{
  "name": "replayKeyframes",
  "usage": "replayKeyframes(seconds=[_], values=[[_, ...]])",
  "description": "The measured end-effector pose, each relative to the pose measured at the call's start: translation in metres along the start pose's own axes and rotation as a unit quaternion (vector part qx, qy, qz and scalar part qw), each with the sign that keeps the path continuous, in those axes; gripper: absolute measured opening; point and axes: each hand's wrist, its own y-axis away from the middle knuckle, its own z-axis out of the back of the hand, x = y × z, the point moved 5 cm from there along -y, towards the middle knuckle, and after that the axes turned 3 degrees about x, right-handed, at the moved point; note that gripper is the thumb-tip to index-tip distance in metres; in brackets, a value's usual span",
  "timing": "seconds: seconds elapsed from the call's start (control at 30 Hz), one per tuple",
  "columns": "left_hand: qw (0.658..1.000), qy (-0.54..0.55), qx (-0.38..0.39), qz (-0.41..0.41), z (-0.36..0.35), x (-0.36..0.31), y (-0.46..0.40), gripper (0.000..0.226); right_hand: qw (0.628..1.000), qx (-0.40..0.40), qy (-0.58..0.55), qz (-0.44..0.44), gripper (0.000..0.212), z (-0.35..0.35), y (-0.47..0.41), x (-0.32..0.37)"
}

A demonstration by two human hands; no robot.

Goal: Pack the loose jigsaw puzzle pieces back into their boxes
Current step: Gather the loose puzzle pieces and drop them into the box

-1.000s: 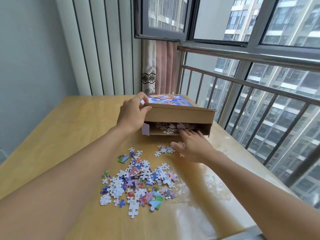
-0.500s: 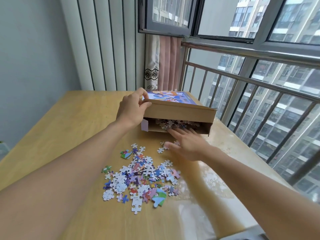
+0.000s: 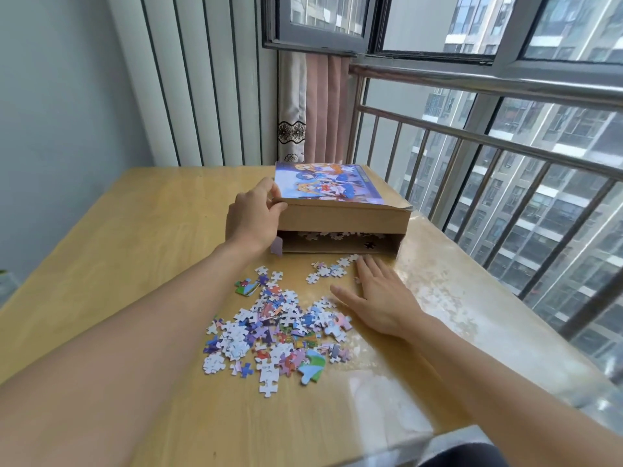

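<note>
The left hand (image 3: pixel 253 220) grips the near left corner of the box (image 3: pixel 340 210), whose front gapes open with pieces inside. The right hand (image 3: pixel 381 294) lies flat and spread on the table (image 3: pixel 135 237), between a small cluster (image 3: pixel 328 269) by the box mouth and the big pile (image 3: pixel 273 332) nearer the person.

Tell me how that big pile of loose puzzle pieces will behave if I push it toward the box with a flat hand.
The pile of puzzle pieces looks thin, flat and unjoined, so it would probably spread and leave stragglers. The table looks glossy, so pieces likely slide easily. Overlapping ones may ride up over the right hand.
</note>
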Motion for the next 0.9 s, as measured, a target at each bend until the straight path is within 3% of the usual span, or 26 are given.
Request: replayKeyframes(seconds=[0.13, 0.23, 0.33, 0.47, 0.7, 0.8, 0.9], values=[[0.999, 0.015, -0.015, 0.026, 0.006, 0.010, 0.008, 0.012, 0.988, 0.045, -0.078, 0.125, 0.087, -0.004, 0.008, 0.050], [0.999, 0.035, 0.038, 0.017, 0.009, 0.015, 0.013, 0.019, 0.976, 0.007, -0.191, 0.102, 0.082, 0.008, 0.002, 0.052], [0.993, 0.021, 0.105, 0.053, 0.007, 0.031, 0.030, 0.042, 0.992, -0.024, -0.109, 0.054, 0.079, 0.012, -0.006, 0.040], [0.973, -0.007, 0.211, 0.088, 0.002, 0.053, 0.063, 0.069, 0.994, 0.017, -0.071, 0.086, 0.076, -0.002, -0.005, 0.049], [0.947, -0.034, 0.316, 0.040, 0.015, 0.066, 0.119, 0.058, 0.978, 0.069, -0.158, 0.116, 0.068, -0.007, 0.007, 0.086], [0.936, 0.059, 0.345, 0.029, 0.006, 0.043, 0.136, 0.049, 0.958, 0.102, -0.225, 0.149, 0.059, -0.010, 0.001, 0.106], [0.928, 0.219, 0.291, 0.078, 0.006, 0.030, 0.138, 0.040, 0.939, 0.106, -0.300, 0.132, 0.053, 0.001, -0.010, 0.095]])
